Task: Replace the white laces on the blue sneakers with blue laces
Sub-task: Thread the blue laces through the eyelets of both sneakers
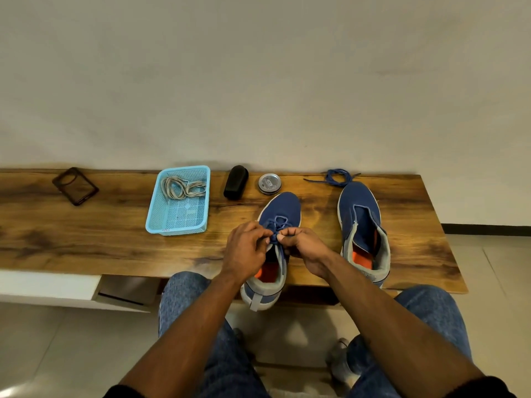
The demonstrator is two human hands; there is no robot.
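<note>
While laced: near sneaker (275,225) sits mid-surface, blue lace (277,222) threaded.
Hands: left hand (247,248) and right hand (304,248) fingers pinch that lace.
Beside: unlaced sneaker (360,222), spare blue lace (337,177).
Basket (161,222): white laces (181,186).

Your left hand (247,246) and right hand (304,248) cover the knot of the blue lace (278,225), so its ends can't be traced. The tin's (269,183) label is too small to read. Your elbows are cut off at the bottom edge.
</note>
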